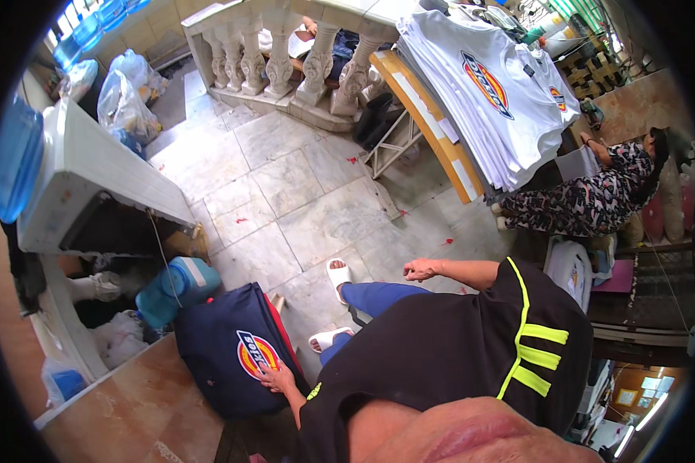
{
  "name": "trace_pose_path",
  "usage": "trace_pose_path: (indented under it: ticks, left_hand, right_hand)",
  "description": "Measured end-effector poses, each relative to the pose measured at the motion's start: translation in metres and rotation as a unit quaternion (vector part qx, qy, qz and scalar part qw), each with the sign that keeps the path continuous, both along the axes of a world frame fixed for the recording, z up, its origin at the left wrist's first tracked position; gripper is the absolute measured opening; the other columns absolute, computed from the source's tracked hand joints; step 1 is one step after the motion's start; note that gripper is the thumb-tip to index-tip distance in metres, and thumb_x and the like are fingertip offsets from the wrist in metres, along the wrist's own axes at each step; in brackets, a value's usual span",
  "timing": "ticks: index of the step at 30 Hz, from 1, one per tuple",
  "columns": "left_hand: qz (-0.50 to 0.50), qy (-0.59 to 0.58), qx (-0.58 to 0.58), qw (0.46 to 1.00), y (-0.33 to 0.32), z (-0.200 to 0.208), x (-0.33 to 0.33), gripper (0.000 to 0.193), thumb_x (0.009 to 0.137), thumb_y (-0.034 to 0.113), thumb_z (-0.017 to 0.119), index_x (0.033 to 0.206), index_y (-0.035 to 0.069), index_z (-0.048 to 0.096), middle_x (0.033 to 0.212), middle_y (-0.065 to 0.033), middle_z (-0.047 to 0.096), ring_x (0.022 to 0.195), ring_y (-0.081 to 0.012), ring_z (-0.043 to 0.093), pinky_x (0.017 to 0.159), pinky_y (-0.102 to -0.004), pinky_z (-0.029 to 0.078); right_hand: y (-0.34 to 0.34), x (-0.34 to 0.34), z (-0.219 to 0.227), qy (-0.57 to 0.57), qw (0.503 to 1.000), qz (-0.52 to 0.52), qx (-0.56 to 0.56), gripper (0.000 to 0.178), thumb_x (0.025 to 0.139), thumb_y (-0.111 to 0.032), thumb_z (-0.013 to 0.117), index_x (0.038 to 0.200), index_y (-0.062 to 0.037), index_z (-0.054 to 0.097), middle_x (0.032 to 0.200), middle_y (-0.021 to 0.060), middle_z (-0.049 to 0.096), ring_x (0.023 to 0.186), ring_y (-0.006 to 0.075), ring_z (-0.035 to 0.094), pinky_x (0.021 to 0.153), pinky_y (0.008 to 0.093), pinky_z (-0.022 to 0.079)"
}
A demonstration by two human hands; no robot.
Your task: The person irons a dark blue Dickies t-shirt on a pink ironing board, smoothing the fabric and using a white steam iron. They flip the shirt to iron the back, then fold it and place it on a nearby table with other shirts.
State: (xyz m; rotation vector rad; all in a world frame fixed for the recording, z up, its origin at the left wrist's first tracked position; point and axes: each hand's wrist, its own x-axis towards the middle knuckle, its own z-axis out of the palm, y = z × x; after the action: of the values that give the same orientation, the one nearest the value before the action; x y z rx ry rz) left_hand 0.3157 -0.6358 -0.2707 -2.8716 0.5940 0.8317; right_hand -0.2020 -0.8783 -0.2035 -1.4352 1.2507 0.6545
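Observation:
My left hand (278, 378) lies open on the printed front of a navy T-shirt (216, 332), its fingers spread over the oval emblem. That shirt tops a folded stack with a red edge showing at its right side. My right hand (420, 269) hangs in the air over the tiled floor, fingers curled in loosely, with nothing visible in it. Farther off at the upper right, a thick pile of white T-shirts (471, 85) with a similar emblem lies on a wooden board (432, 123). Neither hand touches that pile.
Marble tiles (286, 185) with small red scraps lie before me. A stone balustrade (309, 69) stands at the back. On the left are a white table (116, 154), a blue water jug (179, 289) and plastic bags (127, 100). A person in patterned clothes (594, 193) is at the right.

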Motion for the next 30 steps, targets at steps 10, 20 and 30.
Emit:
trace_pose_path:
  ticks: [10,20,30]
  left_hand:
    - [-0.119,-0.013,-0.068,0.990,-0.133,0.007,-0.032,0.066,0.081,0.047,0.074,0.138,0.020,0.053,0.143,-0.0119,0.045,0.130,-0.0406,0.048,0.100,-0.0539,0.046]
    - [-0.277,0.299,-0.070,0.910,-0.318,-0.044,0.004,0.057,0.085,0.044,0.072,0.131,0.015,0.058,0.125,-0.0164,0.059,0.114,-0.0387,0.059,0.094,-0.0502,0.050]
    - [-0.358,0.222,-0.230,0.877,-0.620,-0.006,0.092,0.045,0.090,0.041,0.068,0.119,0.006,0.065,0.094,-0.0226,0.072,0.092,-0.0398,0.070,0.085,-0.0467,0.054]
  right_hand:
    - [-0.079,-0.049,-0.025,-0.040,0.969,-0.230,-0.087,0.039,0.091,-0.033,0.062,0.117,-0.0039,0.063,0.088,0.0108,0.071,0.070,0.0197,0.072,0.071,0.0369,0.057]
    - [-0.200,-0.003,-0.015,-0.050,0.945,-0.310,-0.091,0.036,0.092,-0.027,0.064,0.118,-0.0015,0.062,0.097,0.0105,0.071,0.076,0.0200,0.070,0.070,0.0343,0.061]
    - [-0.292,0.026,-0.010,-0.073,0.890,-0.436,-0.111,0.041,0.091,-0.031,0.063,0.121,-0.0030,0.062,0.097,0.0126,0.072,0.075,0.0190,0.070,0.069,0.0354,0.056]
